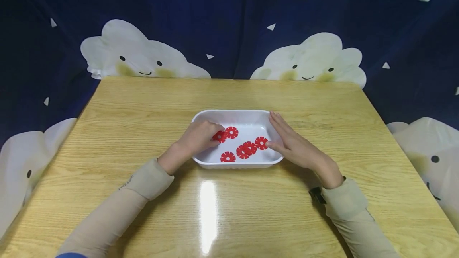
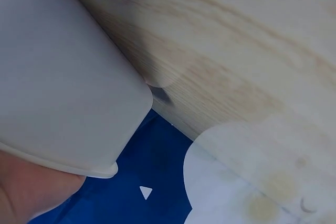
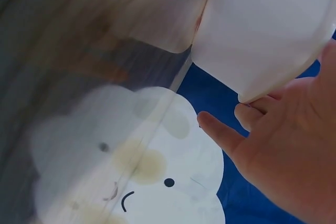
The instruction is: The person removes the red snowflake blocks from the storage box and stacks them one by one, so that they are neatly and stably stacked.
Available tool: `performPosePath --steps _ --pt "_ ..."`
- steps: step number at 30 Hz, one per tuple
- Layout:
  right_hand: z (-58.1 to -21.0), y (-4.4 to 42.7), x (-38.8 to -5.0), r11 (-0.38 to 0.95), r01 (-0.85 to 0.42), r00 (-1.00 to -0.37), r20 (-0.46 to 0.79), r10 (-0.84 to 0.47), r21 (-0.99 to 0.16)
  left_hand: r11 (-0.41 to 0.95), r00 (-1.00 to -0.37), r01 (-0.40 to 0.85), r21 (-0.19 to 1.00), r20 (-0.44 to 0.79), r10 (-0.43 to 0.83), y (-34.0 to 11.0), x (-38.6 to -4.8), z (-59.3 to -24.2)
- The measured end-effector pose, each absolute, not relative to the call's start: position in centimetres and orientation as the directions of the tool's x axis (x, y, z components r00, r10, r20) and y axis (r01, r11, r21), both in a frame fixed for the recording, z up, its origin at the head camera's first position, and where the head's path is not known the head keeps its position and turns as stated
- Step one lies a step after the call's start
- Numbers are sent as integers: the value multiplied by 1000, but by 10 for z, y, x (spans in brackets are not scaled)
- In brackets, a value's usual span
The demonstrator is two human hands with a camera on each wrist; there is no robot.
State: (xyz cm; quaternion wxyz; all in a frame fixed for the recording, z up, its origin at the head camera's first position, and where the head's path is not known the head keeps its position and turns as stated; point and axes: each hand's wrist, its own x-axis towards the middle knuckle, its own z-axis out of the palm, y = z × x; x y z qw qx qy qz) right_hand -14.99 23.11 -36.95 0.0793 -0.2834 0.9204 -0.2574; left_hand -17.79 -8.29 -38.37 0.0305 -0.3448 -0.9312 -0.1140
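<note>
The person's left hand (image 1: 201, 136) reaches over the left end of a white, rounded-corner rectangular tray (image 1: 234, 165) that looks like plastic. Its fingers are bent, and the thumb and forefinger pinch a red, flat, round disc with a notched edge and a hole in the middle (image 1: 220, 140), inside the left part of the tray. Just right of it, and touching or overlapping it, lies a second red notched disc (image 1: 235, 132).

The right hand (image 1: 299, 148) lies at the tray's right end with its fingers extended and relaxed, grasping nothing. Its fingertips are at the far right corner of the rim, and its thumb points inward, its tip at the right edge of the rightmost red disc (image 1: 261, 138); whether they touch cannot be told.

Left of that disc, two overlapping red discs (image 1: 242, 157) lie in the middle of the tray, and another red disc (image 1: 227, 154) lies by the near wall. The tray stands on a pale wood-grain table (image 1: 251, 210).
</note>
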Motion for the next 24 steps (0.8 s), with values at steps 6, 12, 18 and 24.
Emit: performPosePath --steps 6,12,18,24 --pt "-370 232 -150 717 -475 -830 -10 -558 -510 738 -763 646 197 122 635 -82 -178 -382" --pt "-372 231 -151 717 -480 -827 -13 -562 -505 722 -772 631 282 137 621 -86 -176 -378" --pt "-373 231 -151 724 -480 -827 -20 -562 -495 729 -810 580 364 161 564 -98 -171 -361" --pt "-373 232 -151 734 -470 -832 -31 -554 -490 746 -824 566 349 224 520 -121 -161 -336"
